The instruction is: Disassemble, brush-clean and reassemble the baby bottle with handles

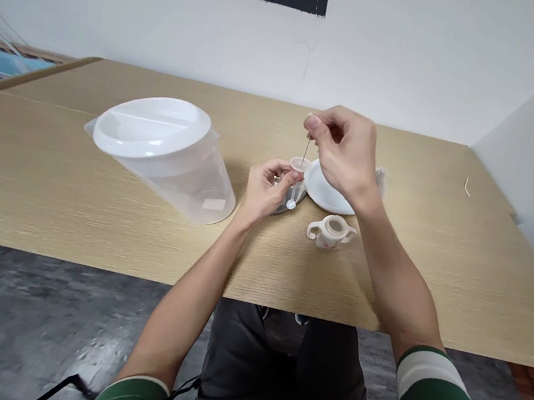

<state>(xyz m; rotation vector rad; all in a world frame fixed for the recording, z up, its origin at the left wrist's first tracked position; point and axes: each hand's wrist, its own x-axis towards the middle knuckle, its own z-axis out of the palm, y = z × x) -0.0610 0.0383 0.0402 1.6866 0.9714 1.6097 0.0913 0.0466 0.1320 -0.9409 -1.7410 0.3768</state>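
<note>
Between the thumb and fingers of my left hand is a small round translucent cap, with a thin stem ending in a white tip hanging below it. Above it, my right hand pinches the top of a thin, dark rod, whose lower end is at the cap. A grey metallic dish lies partly hidden behind my left hand. A white plate sits partly under my right hand. Nearer to me stands a small two-handled cup, its top open.
A large translucent pitcher with a white lid stands on the wooden table to the left. A small pale bent piece lies far right. Something clear and crinkled shows beside the plate.
</note>
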